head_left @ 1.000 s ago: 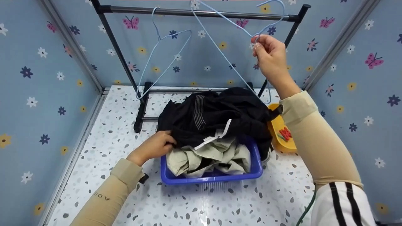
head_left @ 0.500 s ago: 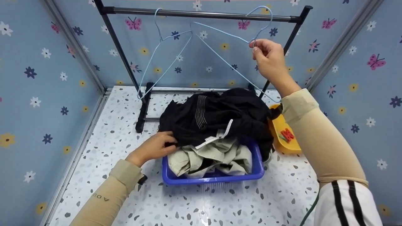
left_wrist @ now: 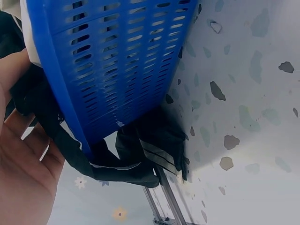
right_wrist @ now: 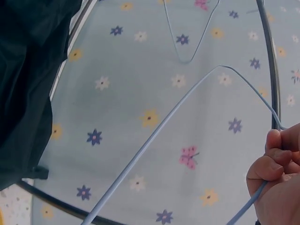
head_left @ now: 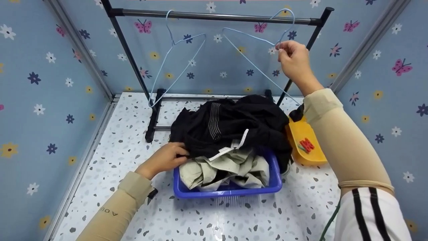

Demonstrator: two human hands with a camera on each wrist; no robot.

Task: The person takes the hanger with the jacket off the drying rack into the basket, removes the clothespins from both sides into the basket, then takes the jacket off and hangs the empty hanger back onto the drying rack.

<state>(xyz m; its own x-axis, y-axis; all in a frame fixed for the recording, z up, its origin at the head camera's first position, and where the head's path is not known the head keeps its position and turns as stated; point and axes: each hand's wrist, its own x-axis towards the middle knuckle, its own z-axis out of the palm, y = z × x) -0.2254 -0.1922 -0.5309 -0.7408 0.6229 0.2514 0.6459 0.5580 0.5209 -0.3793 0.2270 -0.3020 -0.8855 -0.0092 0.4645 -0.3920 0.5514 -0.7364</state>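
My right hand (head_left: pixel 296 62) pinches a light blue wire hanger (head_left: pixel 294 20) at the base of its hook. That hook curves over the rack's top rail, and the wire body hangs down to the left. In the right wrist view, bent fingers and thumb (right_wrist: pixel 276 173) hold the wire. Low at the left, my left hand (head_left: pixel 164 160) grips the edge of a black zip jacket (head_left: pixel 227 124) heaped over the back of a blue basket (head_left: pixel 227 193). The left wrist view shows black cloth (left_wrist: pixel 70 150) between thumb and fingers, beside the basket's slotted wall.
A second blue hanger (head_left: pixel 159 70) hangs at the left of the black rail (head_left: pixel 214 16). Crumpled beige clothing (head_left: pixel 230 170) fills the basket's front. A yellow tray (head_left: pixel 311 160) with a red M-shaped piece (head_left: pixel 306 145) stands right of it. Patterned walls enclose both sides.
My right hand has lowered the hanger, and its hook has come down over the rail. It then shifted slightly right, turning the hanger's body. My left hand stays on the jacket.
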